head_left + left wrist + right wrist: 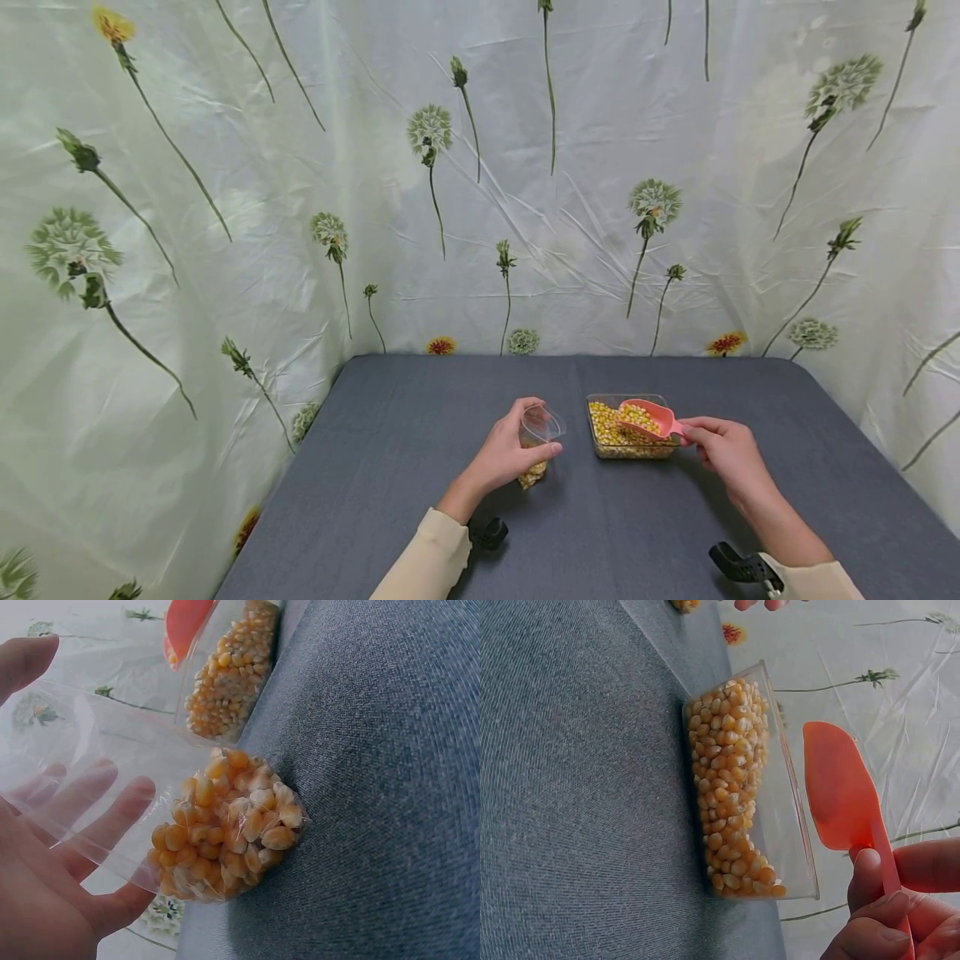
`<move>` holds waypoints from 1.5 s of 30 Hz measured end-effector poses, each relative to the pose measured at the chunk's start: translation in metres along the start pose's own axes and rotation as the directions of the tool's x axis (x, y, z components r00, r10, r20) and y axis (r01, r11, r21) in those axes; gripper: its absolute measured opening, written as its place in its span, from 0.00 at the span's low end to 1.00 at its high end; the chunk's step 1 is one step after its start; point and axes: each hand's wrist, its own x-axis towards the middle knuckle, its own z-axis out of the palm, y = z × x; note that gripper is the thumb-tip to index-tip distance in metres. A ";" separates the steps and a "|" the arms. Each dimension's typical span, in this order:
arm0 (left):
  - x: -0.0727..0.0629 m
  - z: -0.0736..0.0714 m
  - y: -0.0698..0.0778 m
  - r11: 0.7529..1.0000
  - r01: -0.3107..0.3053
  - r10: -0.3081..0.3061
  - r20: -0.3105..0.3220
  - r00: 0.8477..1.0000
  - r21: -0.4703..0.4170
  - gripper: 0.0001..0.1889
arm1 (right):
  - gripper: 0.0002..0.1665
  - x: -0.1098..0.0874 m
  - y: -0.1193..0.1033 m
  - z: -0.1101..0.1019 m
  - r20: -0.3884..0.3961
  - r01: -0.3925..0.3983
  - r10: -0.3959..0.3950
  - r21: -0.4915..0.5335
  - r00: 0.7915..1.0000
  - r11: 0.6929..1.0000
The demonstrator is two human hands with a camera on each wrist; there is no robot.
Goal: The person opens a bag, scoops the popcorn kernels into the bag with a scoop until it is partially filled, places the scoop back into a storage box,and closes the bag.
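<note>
My left hand (501, 457) holds a clear plastic bag (225, 840) round its upper part, keeping the mouth spread. Corn kernels fill the bag's bottom, which is close to the table in the left wrist view. Farther right, my right hand (723, 454) pinches the handle of a coral-red scoop (840, 787). In the head view the scoop carries a heap of kernels (640, 414) above a clear rectangular container (633, 452). This container is partly filled with corn kernels (724, 765), piled higher at one end than the other.
A dark grey cloth covers the table (420, 417). Behind and beside it hangs a pale curtain (480, 208) printed with dandelions. Black straps (738, 567) are at both wrists, by the cream sleeves (431, 554).
</note>
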 end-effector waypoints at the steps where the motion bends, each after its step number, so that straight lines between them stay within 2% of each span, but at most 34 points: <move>1: 0.000 0.000 0.000 1.000 0.001 -0.001 -0.001 1.000 0.003 0.37 | 0.19 0.000 0.000 0.000 0.001 -0.002 0.002 0.001 1.000 1.000; 17: -0.002 0.001 0.000 1.000 0.004 -0.004 0.004 1.000 0.000 0.37 | 0.20 0.000 -0.007 0.001 0.006 -0.010 0.010 0.012 1.000 1.000; 31: -0.002 0.001 0.001 1.000 0.008 -0.008 -0.005 1.000 -0.003 0.32 | 0.20 -0.007 -0.029 0.010 0.043 0.071 -0.071 0.003 0.997 0.997; 36: -0.001 0.001 0.001 1.000 0.005 -0.005 -0.003 1.000 -0.004 0.35 | 0.20 -0.010 -0.037 0.015 0.074 0.074 -0.077 0.048 0.994 0.996; 45: 0.001 0.001 0.003 1.000 0.009 -0.009 -0.001 1.000 -0.008 0.35 | 0.19 -0.014 -0.049 0.028 0.087 0.064 -0.069 0.052 0.994 0.997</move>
